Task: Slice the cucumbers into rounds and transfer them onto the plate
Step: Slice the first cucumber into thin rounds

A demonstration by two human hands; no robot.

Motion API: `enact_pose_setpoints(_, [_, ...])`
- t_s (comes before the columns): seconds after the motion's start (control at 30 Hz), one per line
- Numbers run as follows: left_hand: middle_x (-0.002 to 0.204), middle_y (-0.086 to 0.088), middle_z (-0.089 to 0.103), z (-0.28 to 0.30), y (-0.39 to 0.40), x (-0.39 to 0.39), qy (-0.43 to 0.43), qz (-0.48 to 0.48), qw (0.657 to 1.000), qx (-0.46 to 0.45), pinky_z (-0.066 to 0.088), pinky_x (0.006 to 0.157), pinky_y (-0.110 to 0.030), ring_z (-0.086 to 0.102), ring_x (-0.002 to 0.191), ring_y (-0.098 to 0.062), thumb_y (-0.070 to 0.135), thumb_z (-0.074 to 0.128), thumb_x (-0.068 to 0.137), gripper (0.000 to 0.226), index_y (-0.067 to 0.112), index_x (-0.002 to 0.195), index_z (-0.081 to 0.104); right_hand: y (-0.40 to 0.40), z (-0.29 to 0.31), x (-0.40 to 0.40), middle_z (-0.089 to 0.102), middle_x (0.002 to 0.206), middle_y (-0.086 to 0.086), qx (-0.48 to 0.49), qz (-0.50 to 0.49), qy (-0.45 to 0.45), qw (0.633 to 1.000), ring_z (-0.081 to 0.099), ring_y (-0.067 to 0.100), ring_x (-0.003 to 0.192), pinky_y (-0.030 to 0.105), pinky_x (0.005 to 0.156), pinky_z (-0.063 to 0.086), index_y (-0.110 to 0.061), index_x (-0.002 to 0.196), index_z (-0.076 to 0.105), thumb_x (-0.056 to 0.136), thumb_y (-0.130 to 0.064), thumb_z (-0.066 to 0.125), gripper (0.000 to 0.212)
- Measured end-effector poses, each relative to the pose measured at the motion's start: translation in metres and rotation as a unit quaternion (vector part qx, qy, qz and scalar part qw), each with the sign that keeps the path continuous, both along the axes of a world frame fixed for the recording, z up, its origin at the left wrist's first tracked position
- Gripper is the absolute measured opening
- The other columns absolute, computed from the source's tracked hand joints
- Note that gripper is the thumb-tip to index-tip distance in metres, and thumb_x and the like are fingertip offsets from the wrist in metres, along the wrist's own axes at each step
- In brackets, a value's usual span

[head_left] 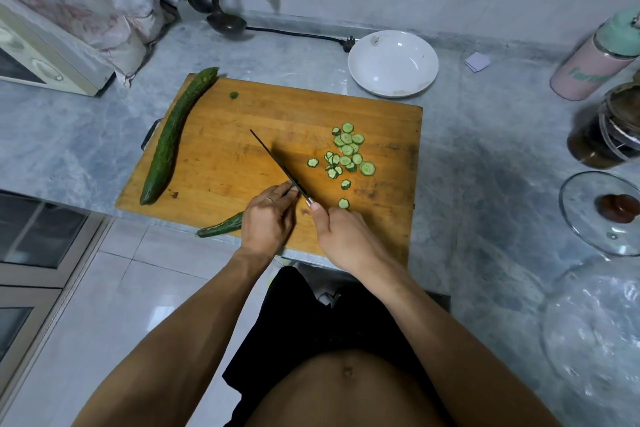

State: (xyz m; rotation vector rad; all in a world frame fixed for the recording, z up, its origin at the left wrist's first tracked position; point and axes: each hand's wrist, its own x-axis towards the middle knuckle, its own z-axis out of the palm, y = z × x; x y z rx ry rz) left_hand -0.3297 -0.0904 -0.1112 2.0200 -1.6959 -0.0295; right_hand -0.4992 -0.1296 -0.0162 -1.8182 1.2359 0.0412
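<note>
Pink flask point(585, 69), teal lid, table at 2 o'clock: pale green lettering on side, partly cut off, approx. "Farm…", rest illegible. No other legible text, nos. or labels.

Dim, flat, cool indoor light w/ no visible source, soft shadows only under the cutting board point(242, 156) edge and hands at frame center, faint sheen on the plate point(374, 80) upper right, strong wide-angle bending at the edges, corners soft, center approx. sharp.
</note>
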Motion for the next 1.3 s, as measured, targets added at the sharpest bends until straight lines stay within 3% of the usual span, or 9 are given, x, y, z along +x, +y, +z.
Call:
enact_pose_setpoints(0.1, [0.11,-0.016,0.071,0.006,0.002,0.0,0.023,0.008,1.0,-0.009,0.057,0.072,-0.037,0.07,0.094,-0.033,0.012,0.061,0.085,0.023,0.005,0.101,0.076,0.003,-0.001,0.0,0.058,0.099,0.016,-0.006,-0.005,-0.003,1.0,0.046,0.027,0.084,0.034,0.07,0.035,-0.015,0.088,0.05,0.104,-0.054,0.02,0.051])
enact_pose_setpoints(0.4, [0.115,-0.016,0.07,0.01,0.003,0.004,0.067,-0.011,0.998,-0.001,0.056,0.085,-0.036,0.069,0.099,-0.031,0.013,0.059,0.086,0.028,0.005,0.108,0.075,0.001,0.002,-0.006,0.055,0.09,0.01,-0.021,-0.008,-0.013,1.0,0.05,0.029,0.083,0.033,0.07,0.036,-0.017,0.082,0.051,0.104,-0.053,0.022,0.051])
enact_pose_setpoints(0.73, [0.11,-0.013,0.072,0.013,0.005,0.002,0.063,-0.009,0.998,-0.001,0.057,0.08,-0.034,0.069,0.097,-0.029,0.013,0.056,0.085,0.027,0.005,0.101,0.076,0.017,0.019,-0.023,0.057,0.083,0.008,-0.056,0.028,-0.009,0.998,0.054,0.026,0.076,0.035,0.064,0.039,-0.012,0.083,0.053,0.104,-0.051,0.021,0.055])
enact_pose_setpoints(0.87, [0.109,-0.012,0.072,0.016,0.004,-0.003,0.071,0.013,0.997,0.006,0.055,0.079,-0.031,0.07,0.096,-0.029,0.016,0.054,0.084,0.029,0.006,0.1,0.077,0.017,0.02,-0.022,0.057,0.082,0.008,-0.066,0.029,-0.009,0.997,0.053,0.026,0.075,0.035,0.063,0.039,-0.013,0.081,0.052,0.104,-0.052,0.021,0.054])
enact_pose_setpoints(1.13, [0.112,-0.013,0.072,0.018,0.006,-0.009,0.105,0.068,0.992,0.007,0.057,0.083,-0.038,0.069,0.1,-0.029,0.019,0.053,0.084,0.032,0.007,0.102,0.076,0.01,0.02,-0.024,0.053,0.077,0.004,-0.066,0.042,-0.004,0.997,0.049,0.019,0.068,0.034,0.06,0.034,-0.013,0.079,0.051,0.104,-0.051,0.023,0.054])
enact_pose_setpoints(1.3, [0.108,-0.014,0.072,0.019,0.011,0.006,0.096,0.074,0.993,-0.002,0.056,0.082,-0.037,0.067,0.098,-0.031,0.015,0.055,0.081,0.03,0.004,0.099,0.077,0.006,0.026,-0.014,0.054,0.077,0.006,-0.07,0.061,-0.017,0.996,0.056,0.026,0.074,0.038,0.061,0.044,-0.013,0.077,0.05,0.104,-0.051,0.024,0.054])
